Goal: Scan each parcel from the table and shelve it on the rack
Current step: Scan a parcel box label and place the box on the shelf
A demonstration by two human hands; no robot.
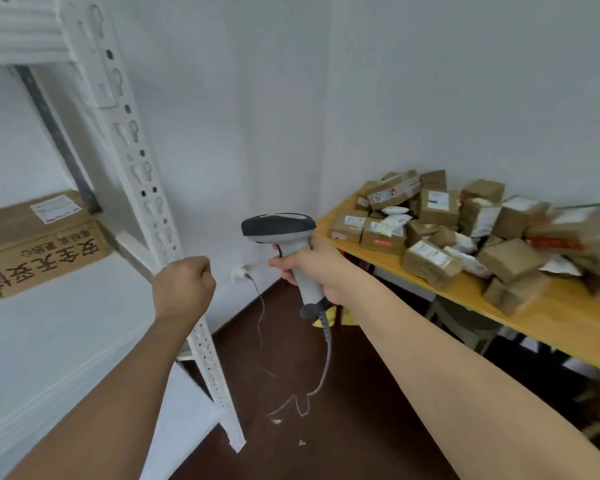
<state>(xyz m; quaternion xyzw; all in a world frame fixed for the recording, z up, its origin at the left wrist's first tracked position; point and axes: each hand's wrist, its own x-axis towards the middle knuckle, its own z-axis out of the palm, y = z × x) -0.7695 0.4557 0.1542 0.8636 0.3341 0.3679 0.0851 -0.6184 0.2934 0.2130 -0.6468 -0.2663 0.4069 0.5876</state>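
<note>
White rack behind curled, empty left hand fingers, wooden table of piled parcels right of right hand fingers wrapped round scanner grip, one boxed parcel shelved far left.

Upside-down "安全无毁损" is printed on the cardboard box on the rack

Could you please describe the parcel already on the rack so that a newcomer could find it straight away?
Start at the white metal rack on the left. On its middle shelf lies one flat brown cardboard parcel, against the upright. Unlike the small parcels heaped on the yellow table, it bears large black printed characters.
</note>
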